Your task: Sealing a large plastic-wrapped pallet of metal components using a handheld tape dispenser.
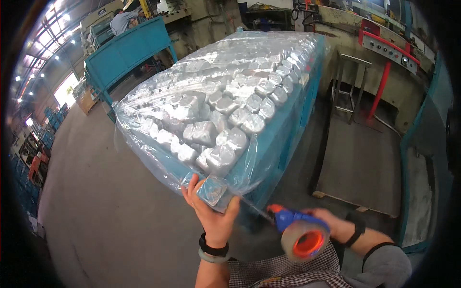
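Clear plastic film (153,89) drapes over a large turquoise bin (276,158) heaped with silvery, block-shaped metal pieces (218,125), its folds shining and hanging down past the near rim. At the bin's near corner the left hand (213,211) clasps the film-covered block shape there, thumb on the right and fingers on the left; whether that shape is a post of the bin or a separate piece, I cannot tell. The right hand (324,221) grips a blue and red tape dispenser (290,222), most of its fingers hidden behind the tool, just right of and below that corner. A wide tape roll (289,242) with an orange core sits on the dispenser, and a narrow strip of tape (255,209) stretches from its head up toward the corner, ending near the left thumb. Dark bands circle both wrists, and a checked apron (283,269) shows below. To the right, a dark flat platform (360,168) lies on the floor beneath a red-framed control panel (391,50). At the upper left, a person in grey (123,22) stands behind another turquoise bin (127,50).
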`<state>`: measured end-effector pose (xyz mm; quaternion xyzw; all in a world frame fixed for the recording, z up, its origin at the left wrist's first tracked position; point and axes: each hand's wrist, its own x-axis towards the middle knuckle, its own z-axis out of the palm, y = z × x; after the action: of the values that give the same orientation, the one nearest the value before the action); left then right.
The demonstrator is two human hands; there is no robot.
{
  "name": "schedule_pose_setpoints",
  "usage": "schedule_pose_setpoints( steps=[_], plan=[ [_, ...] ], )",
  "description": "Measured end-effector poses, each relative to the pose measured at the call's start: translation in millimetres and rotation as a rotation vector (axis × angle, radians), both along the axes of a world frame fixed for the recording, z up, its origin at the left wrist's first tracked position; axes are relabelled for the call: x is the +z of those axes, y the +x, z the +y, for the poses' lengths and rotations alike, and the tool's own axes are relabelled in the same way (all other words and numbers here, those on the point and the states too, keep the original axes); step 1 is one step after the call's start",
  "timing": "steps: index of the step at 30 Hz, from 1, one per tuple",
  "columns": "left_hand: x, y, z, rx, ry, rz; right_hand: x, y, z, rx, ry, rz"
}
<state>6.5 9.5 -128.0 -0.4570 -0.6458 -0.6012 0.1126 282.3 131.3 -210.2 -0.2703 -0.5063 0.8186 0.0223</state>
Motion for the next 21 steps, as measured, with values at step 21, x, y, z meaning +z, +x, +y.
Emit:
schedule_pose_setpoints(
  steps=[21],
  plan=[
    [-20,-20,8,-0.142,0.141,0.142,74,-178,-235,-0.194,-1.077,0.329]
  ],
)
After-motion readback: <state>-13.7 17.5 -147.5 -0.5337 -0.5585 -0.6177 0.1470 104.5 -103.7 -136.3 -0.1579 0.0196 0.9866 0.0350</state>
